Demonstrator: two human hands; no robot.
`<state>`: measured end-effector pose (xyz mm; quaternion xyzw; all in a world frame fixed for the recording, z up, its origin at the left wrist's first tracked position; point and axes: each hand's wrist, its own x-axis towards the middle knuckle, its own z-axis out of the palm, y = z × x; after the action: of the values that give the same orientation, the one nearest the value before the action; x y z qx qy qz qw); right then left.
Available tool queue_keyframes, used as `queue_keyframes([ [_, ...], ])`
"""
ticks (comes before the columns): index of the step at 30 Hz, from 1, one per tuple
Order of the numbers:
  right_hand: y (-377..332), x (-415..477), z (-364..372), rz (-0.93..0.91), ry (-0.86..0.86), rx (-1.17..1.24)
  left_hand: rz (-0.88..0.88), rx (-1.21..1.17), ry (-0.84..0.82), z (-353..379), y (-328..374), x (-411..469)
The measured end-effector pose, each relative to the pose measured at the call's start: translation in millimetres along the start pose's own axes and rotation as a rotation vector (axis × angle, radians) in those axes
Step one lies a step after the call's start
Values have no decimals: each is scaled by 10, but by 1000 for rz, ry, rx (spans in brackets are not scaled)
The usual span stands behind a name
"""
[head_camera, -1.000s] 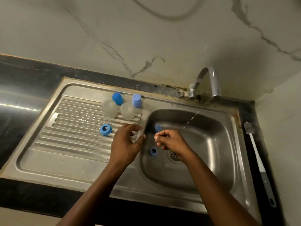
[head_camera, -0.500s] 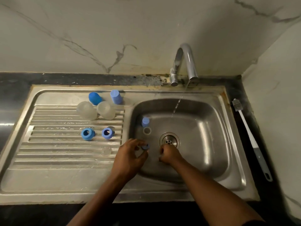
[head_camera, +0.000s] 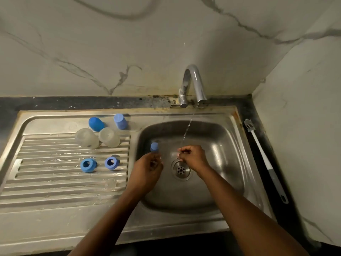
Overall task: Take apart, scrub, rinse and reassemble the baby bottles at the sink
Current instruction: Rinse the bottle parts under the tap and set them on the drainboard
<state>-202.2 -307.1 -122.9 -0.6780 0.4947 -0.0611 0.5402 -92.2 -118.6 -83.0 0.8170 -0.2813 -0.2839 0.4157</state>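
Observation:
Over the sink basin [head_camera: 227, 137], my right hand [head_camera: 193, 157] pinches a small clear teat [head_camera: 174, 154] under the thin water stream [head_camera: 186, 129]. My left hand [head_camera: 148, 169] hovers beside it with curled fingers; the blue screw ring it pinched a moment ago is hidden behind them. A blue cap [head_camera: 154, 146] lies on the basin wall just above its fingertips. On the drainboard stand two clear bottles [head_camera: 86, 138] [head_camera: 109, 137], two blue caps [head_camera: 96, 124] [head_camera: 120, 121] and two blue screw rings [head_camera: 88, 165] [head_camera: 111, 163].
The tap [head_camera: 192, 84] runs at the back of the basin, above the drain [head_camera: 181, 169]. A clear teat [head_camera: 110, 182] lies on the ribbed drainboard [head_camera: 46, 182]. A bottle brush [head_camera: 263, 157] rests on the dark counter to the right, beside the marble wall.
Both hands rose from the basin's near side to under the stream. The right hand now holds a clear teat up in the water. The blue ring in the left hand went out of sight.

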Motion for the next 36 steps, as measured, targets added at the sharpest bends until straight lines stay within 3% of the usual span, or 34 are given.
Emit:
queue_keyframes([
  [6,-494,85,-450,-70,7,358,36,-78,0,219,441,395],
  [10,-721,103,-715,-171,8,406,75,-247,-6,303,860,609],
  [14,-904,122,-884,-288,-2,368,121,-344,-13,346,1159,725],
  [19,-1025,192,-971,-364,42,238,-88,-766,-98,375,1291,864],
  [24,-1132,227,-1008,-385,49,80,-114,-997,-129,453,1368,859],
  [31,-1244,273,-925,-367,78,-30,-77,-979,-109,439,1324,821],
  [36,-1279,255,-858,-384,-41,100,-59,-1023,-115,385,1339,875],
])
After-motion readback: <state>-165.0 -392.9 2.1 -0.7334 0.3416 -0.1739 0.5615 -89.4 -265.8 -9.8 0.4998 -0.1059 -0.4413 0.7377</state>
